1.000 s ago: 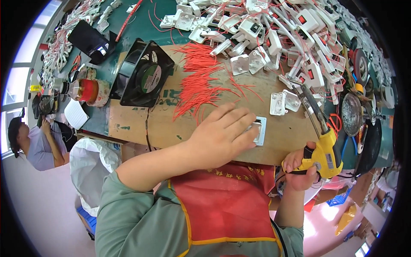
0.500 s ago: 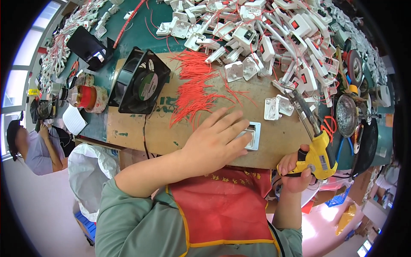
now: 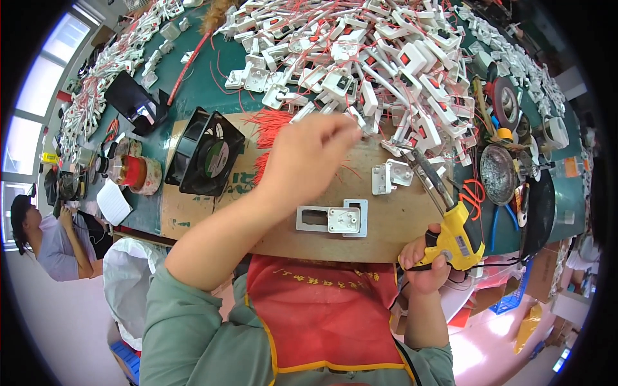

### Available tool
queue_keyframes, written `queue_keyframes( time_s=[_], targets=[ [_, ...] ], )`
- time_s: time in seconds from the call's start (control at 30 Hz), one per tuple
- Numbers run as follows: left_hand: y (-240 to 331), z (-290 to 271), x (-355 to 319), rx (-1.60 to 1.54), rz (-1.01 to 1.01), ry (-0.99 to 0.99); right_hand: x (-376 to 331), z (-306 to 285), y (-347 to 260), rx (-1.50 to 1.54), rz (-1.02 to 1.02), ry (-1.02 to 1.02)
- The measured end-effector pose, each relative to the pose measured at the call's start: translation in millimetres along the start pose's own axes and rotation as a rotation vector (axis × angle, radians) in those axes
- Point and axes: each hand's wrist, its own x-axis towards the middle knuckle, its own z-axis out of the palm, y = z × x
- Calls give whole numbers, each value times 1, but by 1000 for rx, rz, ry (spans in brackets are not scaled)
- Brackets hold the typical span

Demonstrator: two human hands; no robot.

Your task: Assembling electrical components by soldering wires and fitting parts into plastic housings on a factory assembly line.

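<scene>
In my right hand is a yellow soldering gun, my fingers closed round its grip, its long metal front pointing up toward the pile. My left hand is over the board at the near edge of a pile of white plastic switch parts. Motion smears its fingers, which look bent inward. Below it lies a grey metal frame with a white plastic housing set in it. Red wires lie partly behind my left hand. An open pair of white housings rests right of them.
A black fan stands at left on the brown board, near a jar. On the right are a metal dish, red-handled scissors and a solder reel. Another person sits far left.
My left hand has lifted off the metal frame and moved up and forward to the pile, uncovering the white housing. My right hand still holds the soldering gun. The whole view has shifted slightly.
</scene>
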Motion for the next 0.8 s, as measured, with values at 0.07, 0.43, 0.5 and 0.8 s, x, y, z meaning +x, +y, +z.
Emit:
queue_keyframes(
  time_s=[0.07, 0.43, 0.5, 0.8],
  targets=[
    [9, 0, 31, -511, -450, 22, -1, -2, 0, 19, 1, -9],
    [-1, 19, 90, -915, -691, 36, 2, -3, -1, 82, 13, -27],
    [-1, 21, 93, -912, -692, 36, 2, 3, -3, 25, 13, -1],
    [-4, 24, 83, -967, -573, 114, -2, -3, -1, 111, 40, -39]
  ],
)
